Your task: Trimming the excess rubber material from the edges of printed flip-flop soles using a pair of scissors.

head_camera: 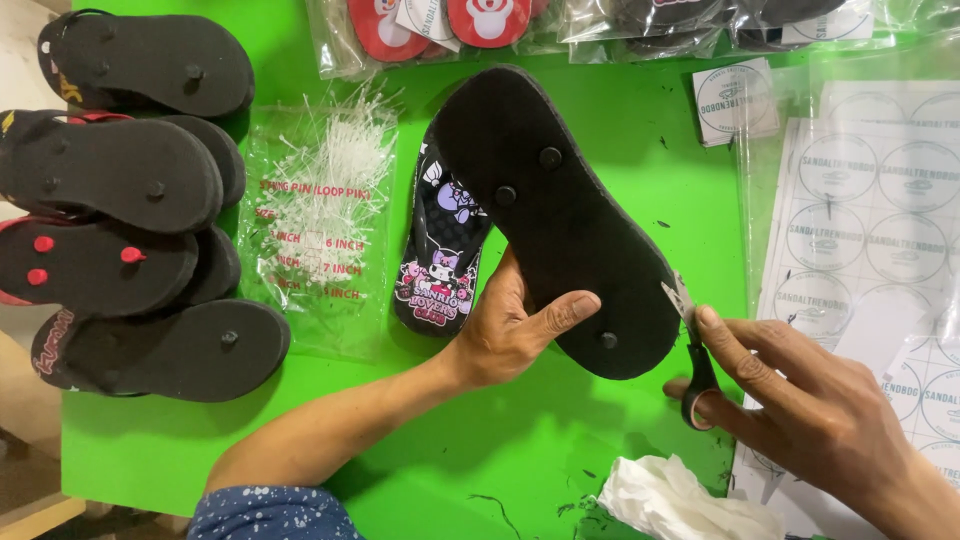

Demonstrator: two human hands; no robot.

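Crumpled white tissue lies at the near edge of the green desk, just below the person's right hand. That hand's grip is closed around small black-handled scissors, thumb through the loop, forefinger laid along the top; the short blades point up and away, their tips touching the heel edge of a black flip-flop.

Left hand clamps the same flip-flop from beneath, thumb pressed across the sole near the heel, fingers hidden behind it. The sandal is held sole-up and tilted, its long axis running from the toe at upper left down to the heel at lower right, so the heel rim sits directly against the scissors. Three round strap plugs show on the sole. Its mate, a black flip-flop with a cartoon print, is partly covered by it, footbed up.

Left of the pair lies a clear bag of white loop pins; beyond that, at the desk's left edge, a stack of black flip-flops rests sole-up, one with red plugs. Right of the scissors, sheets of round stickers crowd the hand closely, leaving little room there. Bagged sandals line the far edge. Open green surface remains below the forearm.
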